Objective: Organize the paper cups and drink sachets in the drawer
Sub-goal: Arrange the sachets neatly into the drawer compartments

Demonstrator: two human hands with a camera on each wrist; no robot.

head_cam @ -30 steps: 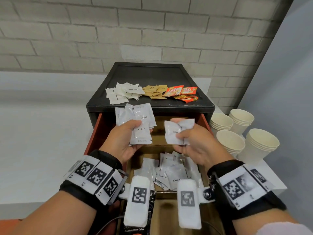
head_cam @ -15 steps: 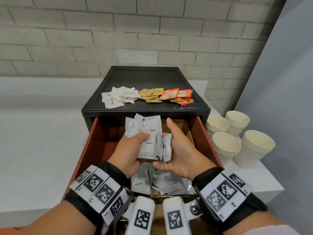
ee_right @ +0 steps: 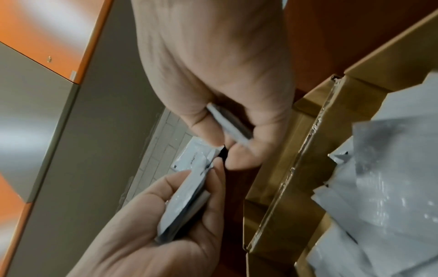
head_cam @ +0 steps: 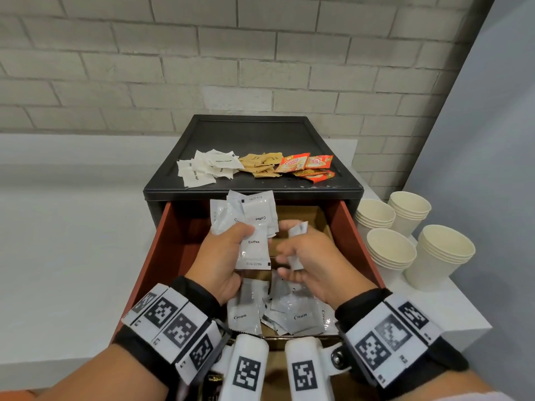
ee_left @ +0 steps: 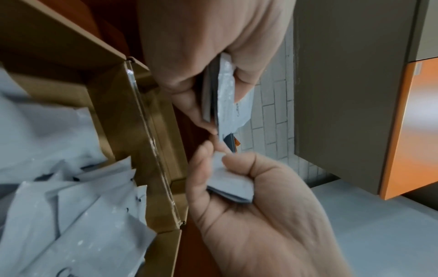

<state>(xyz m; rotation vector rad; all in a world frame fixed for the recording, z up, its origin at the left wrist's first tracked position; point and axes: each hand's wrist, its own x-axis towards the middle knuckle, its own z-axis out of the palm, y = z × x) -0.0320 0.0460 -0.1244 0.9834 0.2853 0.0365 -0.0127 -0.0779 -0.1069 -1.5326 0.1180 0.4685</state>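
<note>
Holding a fan of coffee sachets (head_cam: 254,230) over the open drawer (head_cam: 173,244), left hand (head_cam: 223,261) gripped them while right hand (head_cam: 312,264) pinched one small white sachet (head_cam: 296,244).

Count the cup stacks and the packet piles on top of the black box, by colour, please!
cream cup stacks: 4
white packet pile: 1
brown packet pile: 1
orange packet pile: 1
Total: 7

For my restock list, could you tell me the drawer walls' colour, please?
Reddish-brown drawer walls, best seen in the head view.
</note>
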